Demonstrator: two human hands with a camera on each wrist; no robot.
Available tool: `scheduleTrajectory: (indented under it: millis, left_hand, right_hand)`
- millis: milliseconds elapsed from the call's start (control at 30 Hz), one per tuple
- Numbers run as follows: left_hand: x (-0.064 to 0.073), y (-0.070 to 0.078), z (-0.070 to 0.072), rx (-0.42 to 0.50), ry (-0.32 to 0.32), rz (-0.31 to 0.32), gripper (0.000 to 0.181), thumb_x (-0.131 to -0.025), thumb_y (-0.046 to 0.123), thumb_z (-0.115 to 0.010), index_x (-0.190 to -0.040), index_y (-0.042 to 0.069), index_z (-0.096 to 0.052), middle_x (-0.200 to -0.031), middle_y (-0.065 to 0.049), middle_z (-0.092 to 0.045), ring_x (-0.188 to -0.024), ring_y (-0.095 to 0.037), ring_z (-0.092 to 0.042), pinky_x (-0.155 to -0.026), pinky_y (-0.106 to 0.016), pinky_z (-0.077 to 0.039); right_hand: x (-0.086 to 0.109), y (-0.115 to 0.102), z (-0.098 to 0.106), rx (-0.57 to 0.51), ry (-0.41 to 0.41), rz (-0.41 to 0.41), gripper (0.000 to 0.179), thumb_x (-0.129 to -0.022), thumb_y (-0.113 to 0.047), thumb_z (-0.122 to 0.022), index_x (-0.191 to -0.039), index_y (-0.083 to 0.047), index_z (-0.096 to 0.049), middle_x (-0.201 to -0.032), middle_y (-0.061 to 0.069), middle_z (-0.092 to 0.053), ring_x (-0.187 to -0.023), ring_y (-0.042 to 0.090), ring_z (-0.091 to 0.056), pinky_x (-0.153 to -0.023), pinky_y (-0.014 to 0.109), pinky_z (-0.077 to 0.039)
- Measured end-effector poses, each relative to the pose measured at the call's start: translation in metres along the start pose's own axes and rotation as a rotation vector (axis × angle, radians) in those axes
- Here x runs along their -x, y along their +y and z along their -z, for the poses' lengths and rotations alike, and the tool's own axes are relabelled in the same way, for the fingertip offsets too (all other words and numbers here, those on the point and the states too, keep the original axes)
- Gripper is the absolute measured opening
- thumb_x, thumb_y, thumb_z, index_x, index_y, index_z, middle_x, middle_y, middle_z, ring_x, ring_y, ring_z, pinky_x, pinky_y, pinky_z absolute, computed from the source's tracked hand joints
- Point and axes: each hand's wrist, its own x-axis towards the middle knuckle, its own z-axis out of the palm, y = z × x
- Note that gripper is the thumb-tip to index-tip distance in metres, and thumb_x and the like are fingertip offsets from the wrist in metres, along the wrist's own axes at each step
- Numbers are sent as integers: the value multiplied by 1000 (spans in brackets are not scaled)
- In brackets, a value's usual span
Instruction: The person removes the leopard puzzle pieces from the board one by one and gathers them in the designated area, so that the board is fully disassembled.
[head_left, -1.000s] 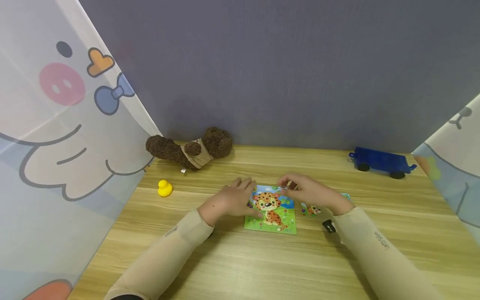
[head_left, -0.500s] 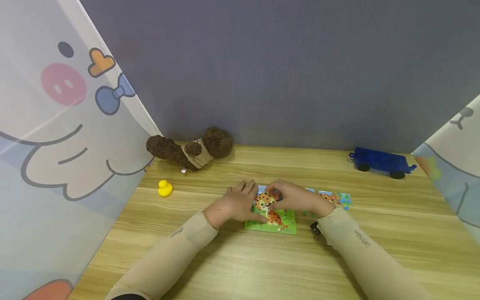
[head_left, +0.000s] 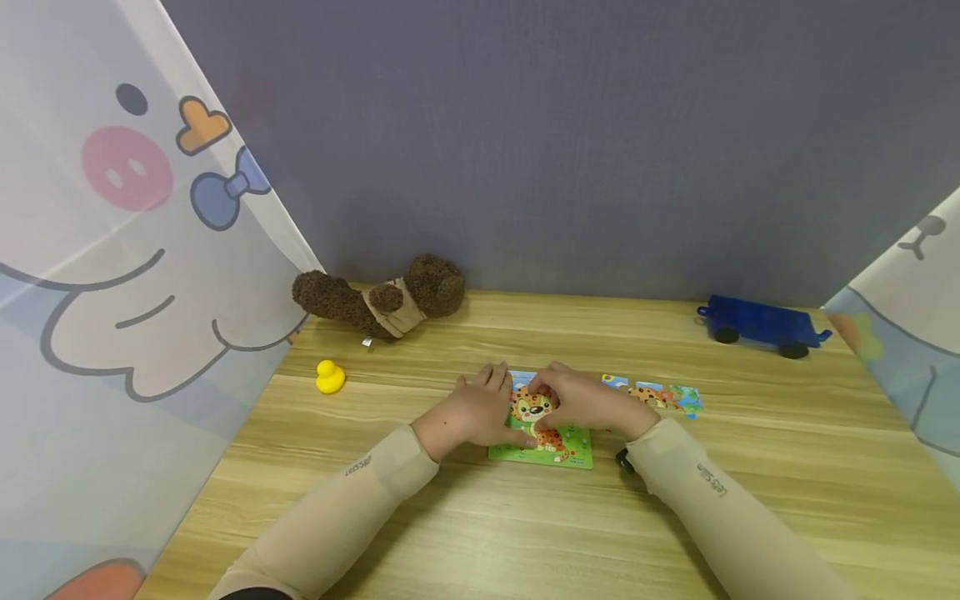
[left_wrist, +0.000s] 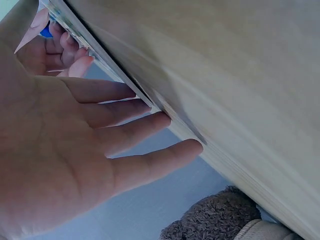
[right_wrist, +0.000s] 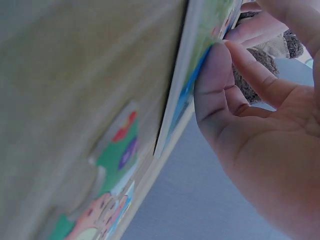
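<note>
From where I stand, a grey wall (head_left: 570, 150) fills the top of the frame; below it, a wood-grain table (head_left: 465, 542) covers the lower part. Cartoon-print sheet (head_left: 67, 317) at left, another printed sheet (head_left: 915, 350) at right edge. 2 beige sleeves (head_left: 337, 508) come in from the bottom. Brown plush bear (head_left: 397, 310) lies on its side left of centre, against the wall. Blue cart (head_left: 761, 323), right, near the back.

Left hand (head_left: 480, 418), centre: fingers straight, spread, at the left edge of the leopard puzzle board (head_left: 549, 442), thumb out over it. Right hand (head_left: 585, 404): thumb and forefinger curled towards each other at the board surface; can't tell if they pinch a piece. Board lies flat, centre of frame, between the 2 hands, partly covered by both.

Loose puzzle pieces (head_left: 686, 400) on the table just right of the board, some behind the right hand. Yellow duck (head_left: 329, 377), left, in front of the bear.
</note>
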Motion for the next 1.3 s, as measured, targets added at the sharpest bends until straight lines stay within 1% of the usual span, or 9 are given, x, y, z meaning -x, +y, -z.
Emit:
scheduleTrajectory:
  millis: [200, 333, 467, 667, 767, 1000, 1300]
  left_hand:
    - [0, 1, 1, 23, -17, 7, 121, -91, 84, -58, -171, 4, -18, -182, -15, -7, -169, -38, -13, -129, -72, -29]
    - [-1, 2, 1, 20, -27, 11, 121, -91, 84, -59, -171, 4, -18, -182, -15, -7, -170, -37, -12, -129, -72, -29]
    - [-1, 3, 0, 19, -28, 20, 121, -90, 84, -59, -171, 5, -18, -183, -15, -8, -170, -37, -12, -129, -72, -29]
    - [-2, 3, 0, 9, -21, 24, 121, -90, 85, -59, -171, 5, -20, -182, -14, -9, -169, -37, -14, -129, -71, -31]
    - [-2, 3, 0, 9, -23, 24, 121, -90, 85, -59, -171, 5, -20, -182, -14, -9, -170, -36, -14, -129, -71, -31]
    - [-3, 3, -1, 11, -25, 28, 121, -90, 85, -59, -171, 5, -19, -183, -14, -9, -170, -36, -13, -129, -71, -30]
    - [-3, 4, 0, -2, -24, 29, 121, -90, 85, -59, -171, 5, -19, -183, -14, -8, -170, -36, -13, -129, -70, -31]
  right_hand:
    - [0, 1, 0, -28, -3, 8, 49, -92, -29, -86, -133, -12, -66, -125, 6, -59, -95, 17, -53, -78, 29, -50]
    - [0, 3, -2, -43, -14, 21, 46, -93, -27, -86, -131, -13, -65, -127, 7, -57, -94, 18, -53, -77, 28, -50]
    - [-1, 4, -3, -59, -16, 24, 44, -92, -25, -86, -129, -14, -65, -129, 6, -57, -98, 20, -53, -81, 30, -50]
    - [-2, 6, -4, -43, -7, 34, 43, -91, -23, -87, -128, -16, -66, -130, 4, -57, -105, 20, -54, -91, 36, -52]
    - [-2, 5, -4, -46, -4, 37, 42, -91, -22, -87, -127, -16, -66, -130, 4, -57, -106, 20, -54, -91, 36, -52]
    - [-1, 5, -4, -32, 5, 55, 40, -90, -20, -88, -122, -17, -65, -124, 5, -55, -101, 19, -52, -85, 31, -50]
    - [0, 4, -3, -75, -2, 46, 41, -90, -20, -88, -123, -17, -64, -122, 7, -51, -98, 21, -48, -79, 30, -47]
